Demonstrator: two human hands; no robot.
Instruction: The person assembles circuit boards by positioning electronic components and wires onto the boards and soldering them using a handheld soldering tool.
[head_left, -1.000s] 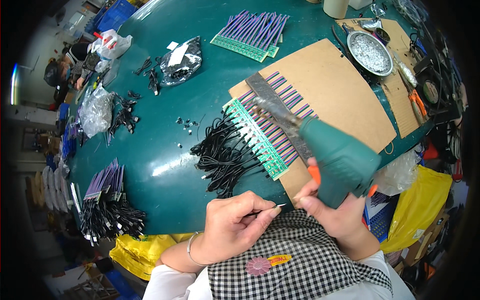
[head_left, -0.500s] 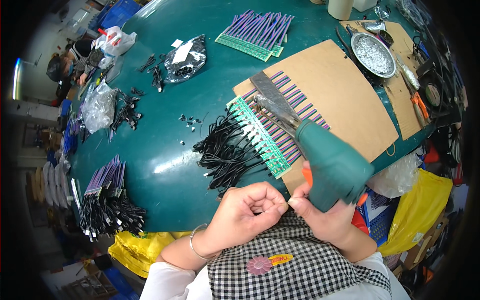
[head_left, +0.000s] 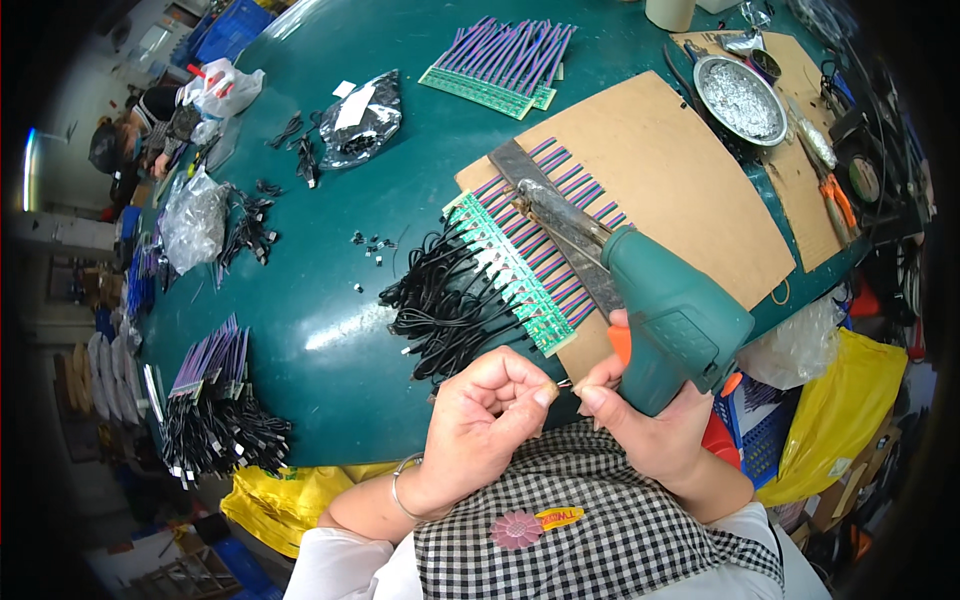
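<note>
My left hand is closed in a pinch, its thumb and forefinger together. A short thin strand, possibly wire, shows between its fingertips and those of my right hand. My right hand also holds a green pistol-shaped soldering gun with an orange trigger. The gun's metal nozzle points up and left over a dark flat metal bar. That bar lies across striped wires joined to a row of green circuit boards. Black cables run from the boards' left side in a bundled heap.
A cardboard sheet lies under the wires. Behind are more wired boards and a bag of black parts. A metal bowl stands far right. Finished-looking cable bundles lie left. Another person works far left.
My hands have drawn slightly apart, with a thin strand showing between the fingertips. The soldering gun has tilted and shifted slightly right, and its nozzle now shows more clearly.
</note>
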